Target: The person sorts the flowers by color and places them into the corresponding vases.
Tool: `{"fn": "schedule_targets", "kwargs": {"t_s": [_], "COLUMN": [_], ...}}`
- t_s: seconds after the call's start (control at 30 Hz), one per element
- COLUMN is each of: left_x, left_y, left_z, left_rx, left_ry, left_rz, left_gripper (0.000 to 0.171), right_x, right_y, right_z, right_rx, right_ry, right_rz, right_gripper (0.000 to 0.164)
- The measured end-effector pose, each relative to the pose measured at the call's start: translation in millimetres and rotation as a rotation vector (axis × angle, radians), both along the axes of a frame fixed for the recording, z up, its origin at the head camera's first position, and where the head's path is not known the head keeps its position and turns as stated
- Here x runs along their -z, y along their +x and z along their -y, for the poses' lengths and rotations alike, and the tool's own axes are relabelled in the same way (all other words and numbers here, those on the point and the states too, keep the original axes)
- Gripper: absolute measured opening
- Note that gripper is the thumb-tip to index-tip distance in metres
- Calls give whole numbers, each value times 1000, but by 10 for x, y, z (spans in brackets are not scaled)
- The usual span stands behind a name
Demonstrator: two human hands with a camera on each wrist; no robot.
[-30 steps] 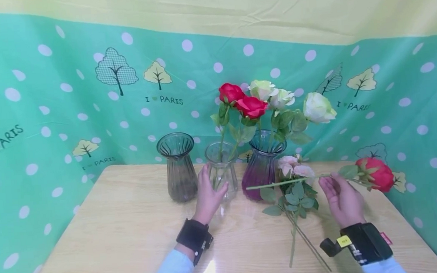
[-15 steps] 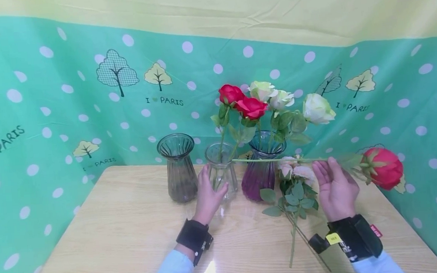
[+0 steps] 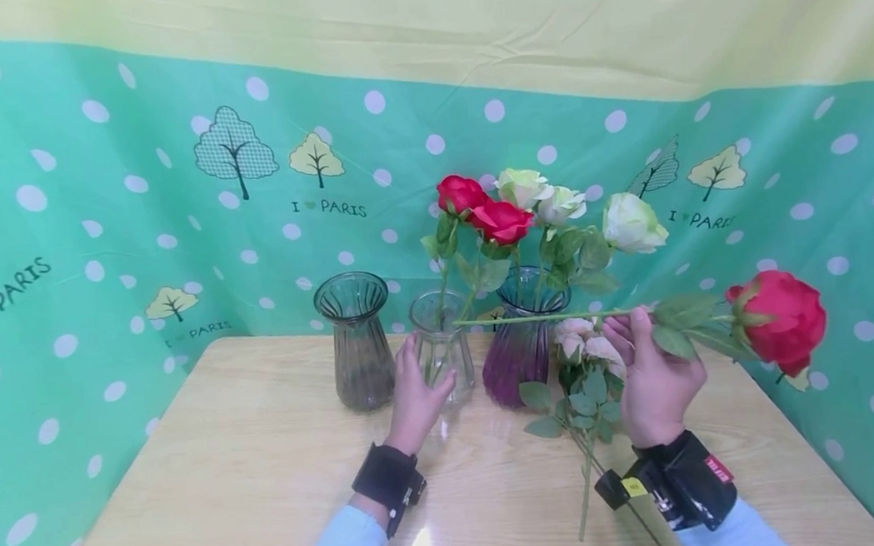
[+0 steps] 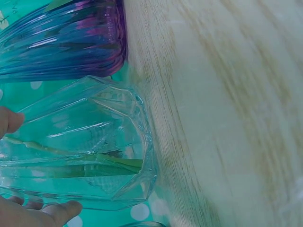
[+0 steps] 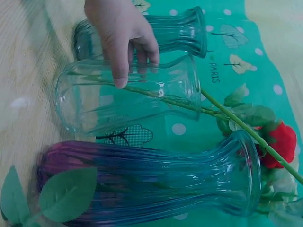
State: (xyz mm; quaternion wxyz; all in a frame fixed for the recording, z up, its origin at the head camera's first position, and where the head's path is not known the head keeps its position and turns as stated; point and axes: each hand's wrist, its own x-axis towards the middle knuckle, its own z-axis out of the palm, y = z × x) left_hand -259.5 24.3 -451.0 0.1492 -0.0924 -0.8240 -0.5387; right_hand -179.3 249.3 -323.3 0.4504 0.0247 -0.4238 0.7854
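Observation:
My left hand (image 3: 415, 400) holds the clear glass vase (image 3: 454, 372), thumb on one side and fingers on the other, as the left wrist view shows. Two red roses (image 3: 501, 221) stand in this vase, their green stems (image 4: 94, 169) visible through the glass. My right hand (image 3: 657, 385) pinches the stem of another red rose (image 3: 781, 319) just below its leaves. That rose lies nearly level, its bloom to the right. Its cut end is at the clear vase's mouth; in the right wrist view the stem (image 5: 255, 135) crosses the rim. Whether the tip is inside, I cannot tell.
A grey glass vase (image 3: 363, 365) stands left of the clear one. Right of it, a blue-purple vase (image 3: 514, 368) bears white roses (image 3: 633, 223). Pink roses (image 3: 603, 350) lie on the wooden table (image 3: 232, 478), stems toward the front. A patterned cloth (image 3: 256, 259) hangs behind.
My right hand has moved left and slightly up with the red rose, turning the stem level and bringing its end to the clear vase's mouth. My left hand has stayed on the vase.

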Motion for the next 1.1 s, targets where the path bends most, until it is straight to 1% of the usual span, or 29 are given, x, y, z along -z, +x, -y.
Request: {"fn": "schedule_targets", "kwargs": {"t_s": [0.07, 0.1, 0.27, 0.33, 0.4, 0.47, 0.67, 0.8, 0.87, 1.0, 1.1], "left_x": [5, 8, 19, 25, 27, 26, 16, 18, 15, 2, -2], "left_y": [2, 4, 13, 17, 18, 16, 1, -7, -7, -3, -2], "left_z": [-2, -3, -2, -3, -5, -7, -4, -5, -3, 1, 2], "left_rx": [1, 1, 1, 1, 0, -2, -1, -2, -4, -6, -5], "left_ry": [-1, 0, 9, 8, 8, 3, 6, 8, 9, 15, 17], "left_rz": [-1, -1, 4, 7, 11, 11, 9, 14, 15, 19, 26], "left_gripper": [86, 86, 86, 86, 86, 86, 87, 86, 86, 86, 87], "right_x": [3, 3, 4, 6, -2, -15, -57, -52, -47, -57, -87], "right_y": [-9, -16, -53, -63, -80, -110, -262, -361, -400, -457, -485], "right_z": [30, 43, 115, 147, 183, 220, 279, 291, 306, 353, 397], "right_rx": [18, 29, 80, 83, 78, 63, 41, 29, 16, 20, 10], "right_ry": [47, 63, 159, 196, 227, 246, 317, 364, 381, 424, 444], "right_rz": [-28, -26, 33, 38, 34, 17, 70, 47, 55, 135, 167], "right_gripper": [22, 22, 21, 22, 21, 24, 27, 27, 28, 25, 21]}}
